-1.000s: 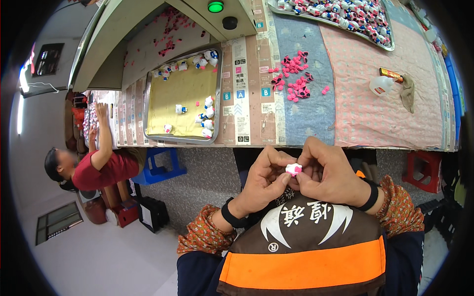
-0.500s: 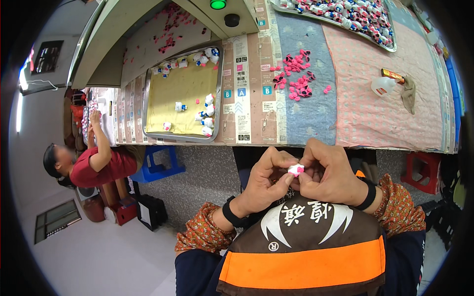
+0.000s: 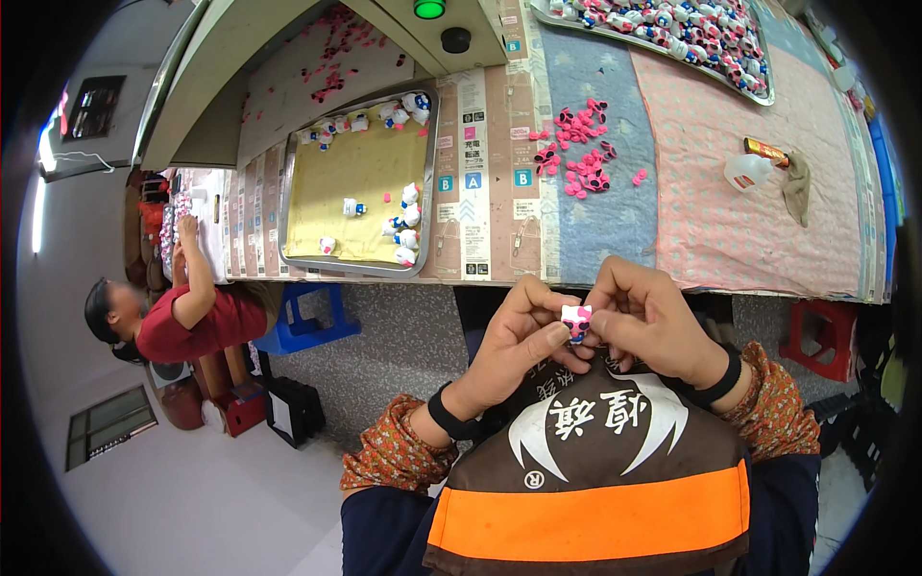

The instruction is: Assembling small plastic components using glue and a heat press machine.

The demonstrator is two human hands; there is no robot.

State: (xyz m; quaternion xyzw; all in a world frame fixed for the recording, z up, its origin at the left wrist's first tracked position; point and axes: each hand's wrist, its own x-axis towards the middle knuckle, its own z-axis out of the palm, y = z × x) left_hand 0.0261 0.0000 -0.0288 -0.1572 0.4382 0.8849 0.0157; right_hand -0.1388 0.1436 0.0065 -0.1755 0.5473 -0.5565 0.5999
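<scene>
A small cat-shaped figurine [image 3: 576, 321], white with pink and blue parts and dark lenses on its face, is held upright in front of my apron. My left hand [image 3: 514, 346] pinches it from the left between thumb and fingers. From the right, the closed thumb and fingers of my right hand [image 3: 658, 326] press against its side. Beyond my hands, a loose pile of tiny pink and black sunglasses pieces [image 3: 586, 171] lies on the blue cloth. A metal tray [image 3: 432, 182] with a yellow lining stands left of the pile, several similar figurines along its edges.
Another metal tray [image 3: 663, 56], full of figurines, is at the far right. A white bottle [image 3: 744, 171], an orange tube [image 3: 765, 151] and a brown rag [image 3: 796, 187] lie on the pink cloth. A co-worker in red [image 3: 216, 307] sits left, by a blue stool [image 3: 307, 319].
The figurine has turned upright, so its face with the pink glasses and its blue body now show. My fingers have shifted around it.
</scene>
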